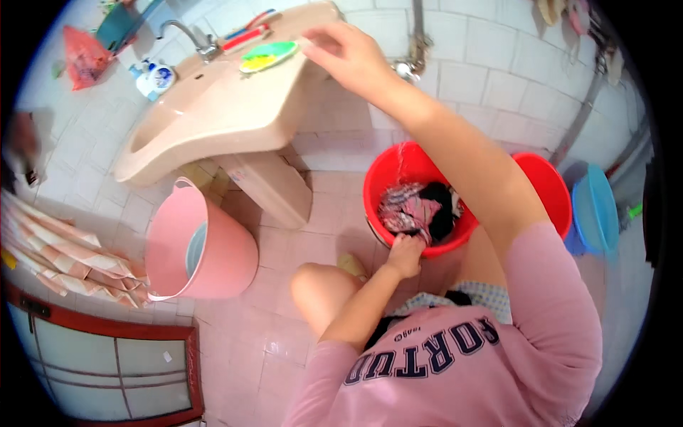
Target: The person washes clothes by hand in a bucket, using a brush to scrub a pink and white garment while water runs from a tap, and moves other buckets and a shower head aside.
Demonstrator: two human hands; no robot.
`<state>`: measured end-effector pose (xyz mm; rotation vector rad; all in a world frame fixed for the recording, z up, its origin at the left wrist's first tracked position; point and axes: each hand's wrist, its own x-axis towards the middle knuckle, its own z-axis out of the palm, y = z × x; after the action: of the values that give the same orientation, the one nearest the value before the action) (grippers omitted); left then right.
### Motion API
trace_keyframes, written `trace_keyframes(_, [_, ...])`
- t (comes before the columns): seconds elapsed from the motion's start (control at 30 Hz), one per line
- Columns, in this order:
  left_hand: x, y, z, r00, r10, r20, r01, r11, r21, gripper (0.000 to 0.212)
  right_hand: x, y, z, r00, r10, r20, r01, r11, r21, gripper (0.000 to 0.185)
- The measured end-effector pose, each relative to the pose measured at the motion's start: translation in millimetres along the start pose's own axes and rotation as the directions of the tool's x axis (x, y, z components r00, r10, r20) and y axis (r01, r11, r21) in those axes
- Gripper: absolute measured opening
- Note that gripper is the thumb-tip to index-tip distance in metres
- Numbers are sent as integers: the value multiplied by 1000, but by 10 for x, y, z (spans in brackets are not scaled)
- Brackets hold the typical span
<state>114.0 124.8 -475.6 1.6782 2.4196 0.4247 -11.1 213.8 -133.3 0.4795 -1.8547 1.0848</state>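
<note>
My left hand (407, 256) grips a bunch of wet pink clothing (419, 210) at the near rim of a red bucket (372, 176). Patterned and black cloth lies with it inside. A thin stream of water falls into the bucket, below a wall tap (406, 70) partly hidden by my right forearm. Raised over the right end of the beige washbasin (235, 120), my right hand (315, 45) has its thumb and fingers apart, with nothing seen between them. Just left of its fingertips, a green and yellow oval item (268, 56), perhaps a soap dish, rests on the basin.
A second red bucket (544, 187) and blue basins (596, 208) stand at the right. A pink tub (229, 256) stands left of the basin's pedestal (272, 187). Red and blue items (246, 38) lie beside the faucet (205, 48). Bottles (155, 77) stand at the basin's left.
</note>
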Motion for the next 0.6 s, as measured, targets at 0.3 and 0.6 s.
trace_keyframes(0.3, [261, -17, 110, 996, -82, 27, 85, 985, -149, 41, -2119, 1644, -488, 909, 370, 194, -237, 839, -491, 23])
trace_keyframes(0.6, [961, -409, 140, 758, -563, 329, 512, 826, 234, 98, -3635, 2069, -736, 66, 919, 388, 18, 388, -921, 100])
